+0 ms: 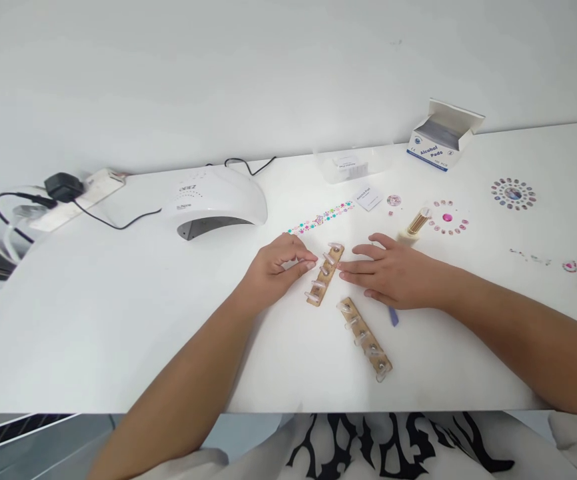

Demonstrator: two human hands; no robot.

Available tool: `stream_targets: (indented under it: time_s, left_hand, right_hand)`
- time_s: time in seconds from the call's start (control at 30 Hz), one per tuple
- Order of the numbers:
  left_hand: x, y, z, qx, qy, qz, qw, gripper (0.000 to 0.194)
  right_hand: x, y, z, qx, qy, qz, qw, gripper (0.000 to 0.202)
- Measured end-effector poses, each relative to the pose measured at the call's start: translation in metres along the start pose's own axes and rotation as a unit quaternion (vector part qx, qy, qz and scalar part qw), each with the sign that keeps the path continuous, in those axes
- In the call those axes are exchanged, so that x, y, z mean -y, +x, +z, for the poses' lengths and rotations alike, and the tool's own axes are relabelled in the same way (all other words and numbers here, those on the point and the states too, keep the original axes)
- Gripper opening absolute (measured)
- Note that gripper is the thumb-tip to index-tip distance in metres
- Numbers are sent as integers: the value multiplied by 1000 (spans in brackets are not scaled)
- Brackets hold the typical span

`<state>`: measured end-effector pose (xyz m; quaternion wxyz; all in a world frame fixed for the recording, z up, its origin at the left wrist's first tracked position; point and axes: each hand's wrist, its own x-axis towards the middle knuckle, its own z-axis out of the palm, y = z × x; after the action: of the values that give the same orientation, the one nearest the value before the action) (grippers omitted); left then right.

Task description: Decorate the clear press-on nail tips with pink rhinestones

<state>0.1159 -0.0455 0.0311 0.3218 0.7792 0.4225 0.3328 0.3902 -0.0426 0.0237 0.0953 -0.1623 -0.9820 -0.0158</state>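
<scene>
Two brown strips with clear nail tips on them lie on the white table. The upper strip (pixel 325 275) is between my hands, tilted to the right at its top; the lower strip (pixel 366 339) slants the other way, nearer the table's front edge. My left hand (pixel 284 267) is closed in a pinch just left of the upper strip, and whatever is between thumb and forefinger is too small to make out. My right hand (pixel 393 272) has its fingers spread, their tips at the strip's right side. A gold-capped bottle (pixel 416 225) stands partly behind my right hand.
A white lamp (pixel 218 197) sits at the back left beside a power strip (pixel 81 200). Small coloured pieces (pixel 321 219) form rows behind my left hand. An alcohol pads box (pixel 441 137), a clear tray (pixel 351 165) and gem circles (pixel 513 193) are farther back. A blue item (pixel 393 316) lies below my right hand.
</scene>
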Motion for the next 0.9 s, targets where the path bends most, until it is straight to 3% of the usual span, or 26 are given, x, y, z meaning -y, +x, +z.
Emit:
stream_targets:
  time_s: [0.23, 0.53, 0.9]
  left_hand:
    - [-5, -1, 5, 57, 18, 20, 998, 19]
    - [0, -1, 1, 70, 44, 8, 997, 17]
    - [4, 0, -4, 90, 66, 72, 991, 17]
  right_hand:
    - [6, 11, 3, 3, 16, -11, 1000, 38]
    - [11, 21, 9, 26, 37, 7, 999, 48]
    - [12, 28, 14, 15, 48, 16, 999, 44]
